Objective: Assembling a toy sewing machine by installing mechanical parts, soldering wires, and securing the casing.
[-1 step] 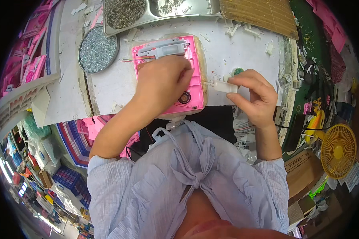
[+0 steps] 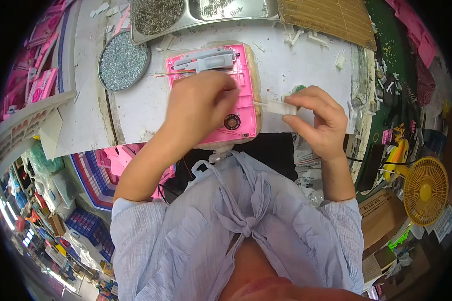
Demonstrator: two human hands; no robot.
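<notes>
A pink plastic casing (image 2: 245,108) lies on a pad on the worktable in front of me. A grey plastic part (image 2: 213,60) and a round black speaker (image 2: 232,122) are set in it. My left hand (image 2: 198,103) is over the casing's middle, its fingers curled together; whatever they might hold is hidden. Between thumb and fingers of my right hand (image 2: 322,118) is a small white plastic piece (image 2: 280,107). A thin prong on that piece points left and reaches the casing's right edge. Thin wires (image 2: 168,74) stick out at the casing's left side.
A round dish of small silvery screws (image 2: 124,61) stands to the left. At the far side sit a metal tray with springs (image 2: 158,15) and a brown cardboard sheet (image 2: 329,20). Small white parts (image 2: 340,61) lie scattered on the right. A yellow fan (image 2: 426,191) is at the right.
My left hand has shifted slightly left. My right hand has moved a little left with the white plastic piece, bringing its prong closer to the casing.
</notes>
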